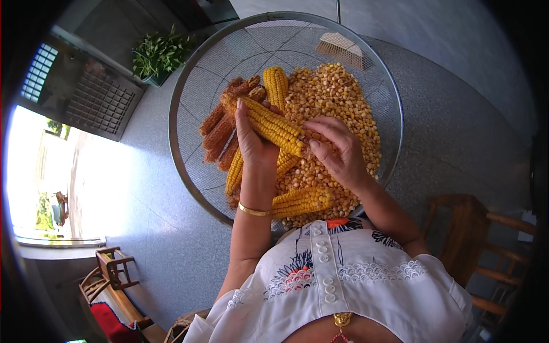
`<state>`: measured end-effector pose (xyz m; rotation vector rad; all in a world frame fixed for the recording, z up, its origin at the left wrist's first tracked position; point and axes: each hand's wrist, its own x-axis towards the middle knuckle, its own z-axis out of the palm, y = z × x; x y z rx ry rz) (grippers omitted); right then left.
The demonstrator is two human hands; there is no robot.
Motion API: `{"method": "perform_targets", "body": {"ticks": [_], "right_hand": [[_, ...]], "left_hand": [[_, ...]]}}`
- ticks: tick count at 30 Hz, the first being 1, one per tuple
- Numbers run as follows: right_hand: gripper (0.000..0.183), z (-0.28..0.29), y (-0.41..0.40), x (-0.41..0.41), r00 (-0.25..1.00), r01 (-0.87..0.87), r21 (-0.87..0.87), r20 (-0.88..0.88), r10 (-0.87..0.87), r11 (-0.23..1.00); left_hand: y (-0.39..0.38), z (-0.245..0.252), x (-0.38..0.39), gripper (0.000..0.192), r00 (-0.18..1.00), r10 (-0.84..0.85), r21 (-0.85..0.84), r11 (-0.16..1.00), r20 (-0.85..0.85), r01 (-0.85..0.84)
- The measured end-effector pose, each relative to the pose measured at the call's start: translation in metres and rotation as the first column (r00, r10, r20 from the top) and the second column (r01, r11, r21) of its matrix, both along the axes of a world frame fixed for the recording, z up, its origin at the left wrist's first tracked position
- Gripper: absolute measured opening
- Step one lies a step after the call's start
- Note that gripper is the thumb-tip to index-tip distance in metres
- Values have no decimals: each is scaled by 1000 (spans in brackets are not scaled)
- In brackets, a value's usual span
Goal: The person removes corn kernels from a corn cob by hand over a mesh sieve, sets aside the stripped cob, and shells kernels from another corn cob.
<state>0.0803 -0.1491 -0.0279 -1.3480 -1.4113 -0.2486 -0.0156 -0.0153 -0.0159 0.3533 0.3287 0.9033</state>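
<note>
My left hand (257, 143) is closed around an ear of yellow corn (274, 124), which lies slantwise across the palm. At the ear's lower right end, my right hand (339, 150) is held with thumb and fingers apart, the fingertips at or just beside the tip; whether they touch it I cannot tell. Below both hands is a large round wire-mesh sieve (396, 141) with a metal rim. Loose corn kernels (343, 94) are heaped in its right half. Several bare reddish cobs (218, 133) lie at the left. More unshelled ears (302, 201) lie among them.
A brush or broom head (343, 49) shows through the mesh at the top right. A potted plant (158, 58) stands at the upper left on the speckled floor (171, 253). Wooden chairs (116, 268) are at the lower left, and wooden furniture (459, 231) is at the right.
</note>
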Motion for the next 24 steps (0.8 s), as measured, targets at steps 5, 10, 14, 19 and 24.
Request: {"method": "perform_targets", "body": {"ticks": [5,10,14,19,24], "right_hand": [[38,4,-6,-9,988,-18,-197,-156,-13,980],[37,12,-12,-14,908,-141,-334,-419,-13,932],[34,5,-12,-16,889,-145,-318,-457,-17,937],[32,3,-11,-16,910,-87,-319,-412,-55,944],[31,5,-13,-16,921,-69,-391,-379,-93,918]], "left_hand": [[-10,3,1,36,997,-65,23,998,50,63],[-25,21,3,35,999,-33,100,994,-16,34],[-19,5,4,31,999,-43,71,997,-8,44],[-16,-2,4,24,997,-61,74,996,37,58],[-17,-2,6,23,999,-46,83,995,9,46]]}}
